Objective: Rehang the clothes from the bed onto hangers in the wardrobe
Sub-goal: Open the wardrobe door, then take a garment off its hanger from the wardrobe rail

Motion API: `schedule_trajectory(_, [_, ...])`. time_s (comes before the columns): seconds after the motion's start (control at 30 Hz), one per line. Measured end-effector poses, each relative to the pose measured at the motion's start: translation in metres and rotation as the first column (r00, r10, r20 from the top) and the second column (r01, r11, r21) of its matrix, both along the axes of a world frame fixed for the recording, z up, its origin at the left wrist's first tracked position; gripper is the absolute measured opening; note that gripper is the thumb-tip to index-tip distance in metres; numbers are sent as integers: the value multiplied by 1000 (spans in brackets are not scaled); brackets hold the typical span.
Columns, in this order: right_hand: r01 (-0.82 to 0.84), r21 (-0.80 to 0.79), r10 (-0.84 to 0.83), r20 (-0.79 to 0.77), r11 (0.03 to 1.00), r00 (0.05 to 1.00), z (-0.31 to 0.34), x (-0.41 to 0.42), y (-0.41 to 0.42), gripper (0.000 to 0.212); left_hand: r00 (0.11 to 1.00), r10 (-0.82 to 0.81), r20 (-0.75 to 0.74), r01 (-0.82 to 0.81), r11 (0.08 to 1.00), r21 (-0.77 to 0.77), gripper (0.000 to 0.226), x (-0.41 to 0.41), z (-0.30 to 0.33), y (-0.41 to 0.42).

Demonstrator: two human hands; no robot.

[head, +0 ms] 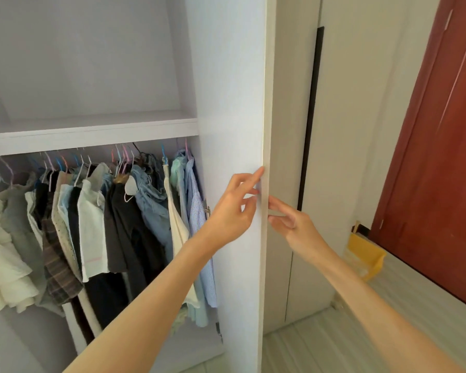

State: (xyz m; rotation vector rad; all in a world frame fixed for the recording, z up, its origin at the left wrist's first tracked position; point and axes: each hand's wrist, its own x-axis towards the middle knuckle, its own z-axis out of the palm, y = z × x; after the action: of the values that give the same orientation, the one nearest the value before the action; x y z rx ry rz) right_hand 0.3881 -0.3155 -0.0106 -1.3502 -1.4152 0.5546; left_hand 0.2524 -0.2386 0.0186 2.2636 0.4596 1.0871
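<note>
Both hands sit at the wardrobe door (234,103) edge, left hand (233,208) and right hand (291,222) with relaxed, spread fingers clamping nothing, apparently swinging it before fetching clothes.

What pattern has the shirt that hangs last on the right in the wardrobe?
The shirt has thin blue and white stripes; the head view shows it.

Head-worn view, close before wardrobe (92,130)

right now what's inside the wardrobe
Clothes hang packed on hangers below a shelf. The shelf's top looks bare. The open door hides anything further right.
</note>
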Motion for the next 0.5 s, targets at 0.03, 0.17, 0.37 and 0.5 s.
schedule_trajectory(0.03, [9, -4, -9, 11, 1000, 1000, 0, 3, -1, 44, 1000, -3, -9, 3, 1000, -1, 56, 3, -1, 1])
schedule_trajectory(0.17, [157, 53, -159, 37, 986, 987, -3, 7, -9, 30, 996, 9, -89, -7, 1000, 22, 54, 2, 0, 5])
schedule_trajectory(0.37, [136, 229, -219, 390, 964, 894, -7, -23, -6, 36, 935, 224, -276, -111, 922, 371, 54, -38, -4, 14])
schedule_trajectory(0.5, [-34, 155, -58, 552, 987, 832, -15, -56, 13, 51, 850, 452, -269, -256, 802, 540, 53, -93, -23, 26])
